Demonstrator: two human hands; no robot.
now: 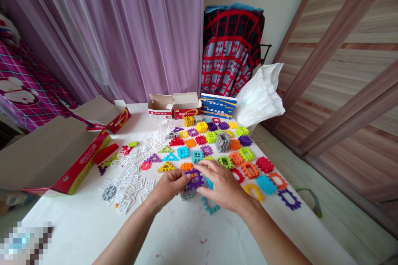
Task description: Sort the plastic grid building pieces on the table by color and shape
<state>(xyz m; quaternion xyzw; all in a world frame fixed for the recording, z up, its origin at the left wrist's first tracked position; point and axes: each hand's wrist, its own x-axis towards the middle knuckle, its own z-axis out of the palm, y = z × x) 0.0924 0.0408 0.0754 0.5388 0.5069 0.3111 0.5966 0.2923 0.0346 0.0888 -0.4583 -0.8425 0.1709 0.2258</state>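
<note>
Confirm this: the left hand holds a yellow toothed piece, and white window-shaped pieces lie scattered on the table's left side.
The colour is wrong: in the head view, the left hand holds a purple toothed piece. White window-shaped pieces lie scattered on the table's left side.

L hand (169,186): thumb + idx in pinch, pointing R | R hand (222,184): back up, fingers extd twd L hand, thumb well apart below | hands v. close, contact unclr | forearms (130,230) bare, angled in fr. lower L/R, converging fwd
</note>
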